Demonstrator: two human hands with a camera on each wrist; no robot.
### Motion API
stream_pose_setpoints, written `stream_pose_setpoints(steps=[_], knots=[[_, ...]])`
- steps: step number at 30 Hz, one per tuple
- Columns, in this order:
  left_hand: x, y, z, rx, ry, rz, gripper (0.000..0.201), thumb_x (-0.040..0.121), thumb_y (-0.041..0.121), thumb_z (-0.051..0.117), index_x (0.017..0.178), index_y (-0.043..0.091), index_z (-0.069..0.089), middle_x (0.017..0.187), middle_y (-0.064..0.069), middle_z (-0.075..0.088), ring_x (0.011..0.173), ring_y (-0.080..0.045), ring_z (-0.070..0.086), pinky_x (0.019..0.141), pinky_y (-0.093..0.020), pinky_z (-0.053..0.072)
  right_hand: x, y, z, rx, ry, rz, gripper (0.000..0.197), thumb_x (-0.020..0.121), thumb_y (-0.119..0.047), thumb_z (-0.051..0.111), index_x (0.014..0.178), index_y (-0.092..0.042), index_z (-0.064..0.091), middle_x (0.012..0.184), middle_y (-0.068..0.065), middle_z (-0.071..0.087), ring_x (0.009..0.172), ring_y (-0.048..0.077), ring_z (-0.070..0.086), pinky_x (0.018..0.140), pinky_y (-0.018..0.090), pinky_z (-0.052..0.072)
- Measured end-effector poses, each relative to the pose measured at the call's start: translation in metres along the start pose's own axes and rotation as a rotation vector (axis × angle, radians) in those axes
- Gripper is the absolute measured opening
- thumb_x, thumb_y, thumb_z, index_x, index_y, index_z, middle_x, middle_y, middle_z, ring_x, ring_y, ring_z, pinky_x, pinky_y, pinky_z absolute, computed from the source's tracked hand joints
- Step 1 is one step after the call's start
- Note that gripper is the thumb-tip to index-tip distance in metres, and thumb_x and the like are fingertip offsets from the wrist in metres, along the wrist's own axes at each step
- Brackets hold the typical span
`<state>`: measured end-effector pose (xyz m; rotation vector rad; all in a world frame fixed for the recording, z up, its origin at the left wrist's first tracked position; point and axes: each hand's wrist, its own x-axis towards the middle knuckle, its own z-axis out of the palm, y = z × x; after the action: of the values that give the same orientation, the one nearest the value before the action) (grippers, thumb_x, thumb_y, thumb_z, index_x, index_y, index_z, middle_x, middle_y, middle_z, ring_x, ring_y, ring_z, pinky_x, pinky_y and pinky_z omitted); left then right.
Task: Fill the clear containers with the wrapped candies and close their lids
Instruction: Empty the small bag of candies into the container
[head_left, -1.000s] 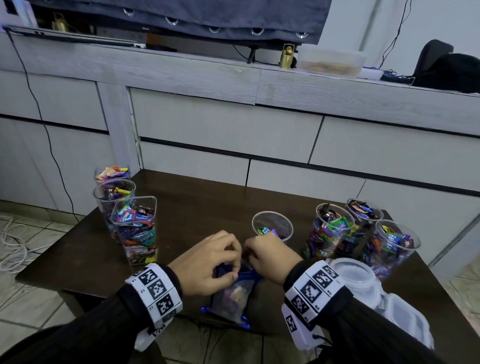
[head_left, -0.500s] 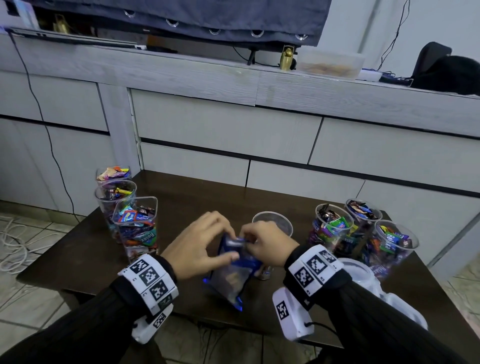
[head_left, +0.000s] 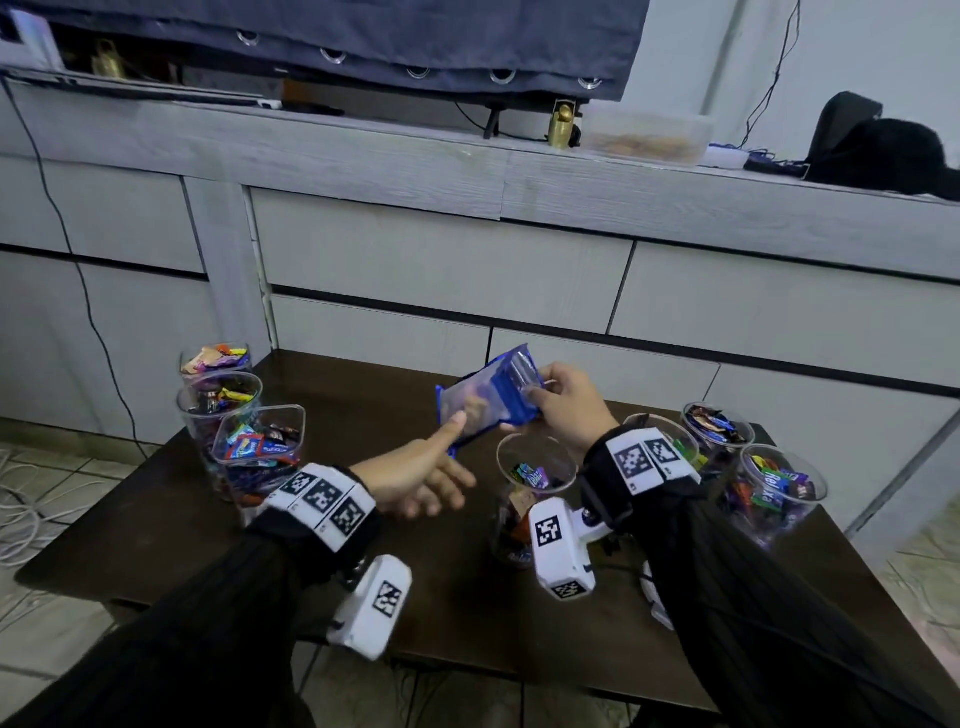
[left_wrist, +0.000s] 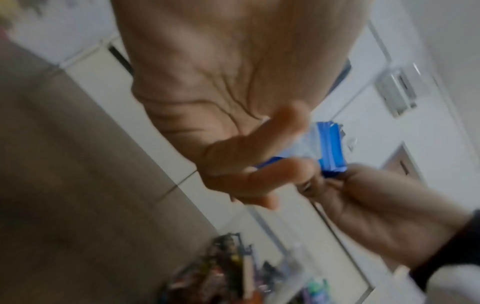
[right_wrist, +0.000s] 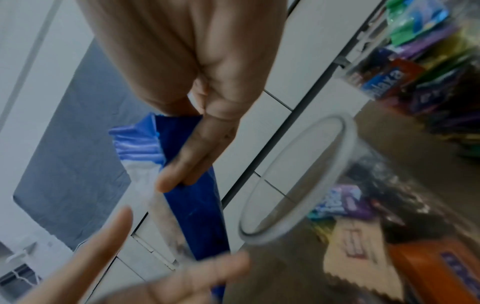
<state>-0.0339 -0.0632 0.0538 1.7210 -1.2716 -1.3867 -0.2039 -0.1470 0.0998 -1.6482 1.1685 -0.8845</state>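
Roughly midway, I judge: right hand (head_left: 563, 405) pinches the blue bag (head_left: 485, 402); left hand (head_left: 421, 475) open beside it; half-filled container (head_left: 535, 486) beneath them, lidless.

— What's carrying everything?

— A dark brown wooden table (head_left: 363, 582), set against pale grey cabinets.

— And what stands on it?

— Left of the left hand (head_left: 415, 480), three clear containers (head_left: 260, 452) packed with wrapped candies, clustered near the table's far left corner. Directly below the right hand (head_left: 571, 405), a round clear cup (head_left: 535, 499), only partly filled with candies. Right of that hand, more clear cups (head_left: 779, 493) full of candies near the right edge.

— Anything else?

— Something white (head_left: 655, 597) lies beside the right forearm, mostly hidden by the sleeve.
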Motion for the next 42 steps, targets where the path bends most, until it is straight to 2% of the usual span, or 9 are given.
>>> stream_pose_setpoints(steps=[5, 9, 12, 16, 24, 29, 34, 37, 42], knots=[[0.01, 0.03, 0.015, -0.434, 0.014, 0.063, 0.049, 0.095, 0.053, 0.047, 0.108, 0.007, 0.058, 0.085, -0.01, 0.065, 0.06, -0.015, 0.062, 0.047, -0.022, 0.052, 0.002, 0.016, 0.003, 0.022, 0.073, 0.008, 0.018, 0.089, 0.0, 0.055, 0.105, -0.008, 0.051, 0.111, 0.02, 0.062, 0.103, 0.037, 0.061, 0.094, 0.051, 0.048], [0.019, 0.047, 0.014, -0.502, 0.048, 0.126, 0.023, 0.1, 0.024, 0.053, 0.113, 0.006, 0.054, 0.092, -0.007, 0.064, 0.074, -0.018, 0.063, 0.056, -0.022, 0.057, 0.001, 0.021, -0.014, -0.165, 0.048, -0.078, 0.045, 0.078, -0.004, 0.071, 0.115, -0.011, 0.046, 0.105, 0.005, 0.063, 0.095, 0.019, 0.06, 0.082, 0.028, 0.046], [0.026, 0.053, 0.017, -0.483, 0.06, 0.177, 0.016, 0.1, 0.014, 0.052, 0.113, 0.006, 0.053, 0.094, -0.006, 0.064, 0.069, -0.013, 0.065, 0.059, -0.022, 0.057, 0.002, 0.025, -0.024, -0.231, 0.07, -0.12, 0.049, 0.072, -0.012, 0.079, 0.112, -0.011, 0.051, 0.103, 0.004, 0.065, 0.094, 0.02, 0.061, 0.083, 0.032, 0.049], [0.032, 0.053, 0.015, -0.377, 0.14, 0.29, 0.02, 0.097, 0.004, 0.053, 0.117, 0.007, 0.05, 0.108, -0.008, 0.062, 0.09, -0.017, 0.067, 0.062, -0.025, 0.059, 0.003, 0.036, -0.037, -0.302, 0.038, -0.143, 0.031, 0.078, -0.019, 0.075, 0.106, -0.01, 0.063, 0.103, 0.008, 0.068, 0.098, 0.024, 0.064, 0.09, 0.043, 0.05], [0.041, 0.047, 0.025, 0.025, 0.241, 0.433, 0.038, 0.093, 0.013, 0.064, 0.128, 0.014, 0.051, 0.116, -0.012, 0.06, 0.1, -0.027, 0.066, 0.076, -0.037, 0.06, -0.012, 0.061, -0.045, -0.468, 0.058, -0.207, 0.033, 0.082, -0.016, 0.068, 0.112, -0.016, 0.053, 0.101, -0.001, 0.068, 0.089, 0.015, 0.064, 0.081, 0.028, 0.049], [0.041, 0.045, 0.029, 0.128, 0.289, 0.514, 0.041, 0.093, 0.013, 0.063, 0.132, 0.016, 0.05, 0.107, 0.0, 0.06, 0.075, -0.008, 0.063, 0.057, -0.014, 0.051, -0.019, 0.057, -0.047, -0.577, 0.042, -0.236, 0.031, 0.08, -0.013, 0.067, 0.11, -0.013, 0.059, 0.102, 0.007, 0.067, 0.092, 0.023, 0.064, 0.085, 0.038, 0.051], [0.038, 0.043, 0.029, 0.213, 0.301, 0.557, 0.042, 0.094, 0.016, 0.062, 0.134, 0.019, 0.05, 0.107, 0.005, 0.059, 0.08, -0.003, 0.06, 0.067, -0.014, 0.049, -0.025, 0.052, -0.054, -0.576, -0.062, -0.192, 0.037, 0.085, -0.028, 0.066, 0.119, -0.019, 0.057, 0.098, -0.008, 0.064, 0.084, 0.002, 0.057, 0.071, 0.012, 0.045], [0.036, 0.042, 0.031, 0.226, 0.302, 0.588, 0.042, 0.094, 0.013, 0.061, 0.134, 0.018, 0.05, 0.107, 0.005, 0.06, 0.088, -0.002, 0.057, 0.073, -0.011, 0.047, -0.029, 0.049, -0.052, -0.673, -0.053, -0.239, 0.027, 0.094, -0.027, 0.053, 0.118, -0.015, 0.06, 0.1, 0.0, 0.068, 0.088, 0.015, 0.061, 0.076, 0.027, 0.048], [0.032, 0.043, 0.03, 0.218, 0.25, 0.588, 0.05, 0.096, 0.011, 0.059, 0.142, 0.022, 0.044, 0.13, -0.003, 0.059, 0.12, -0.021, 0.055, 0.101, -0.042, 0.048, -0.032, 0.05, -0.037, -0.749, -0.03, -0.289, 0.023, 0.097, -0.02, 0.048, 0.114, -0.012, 0.061, 0.1, 0.009, 0.069, 0.093, 0.026, 0.062, 0.072, 0.027, 0.038]])
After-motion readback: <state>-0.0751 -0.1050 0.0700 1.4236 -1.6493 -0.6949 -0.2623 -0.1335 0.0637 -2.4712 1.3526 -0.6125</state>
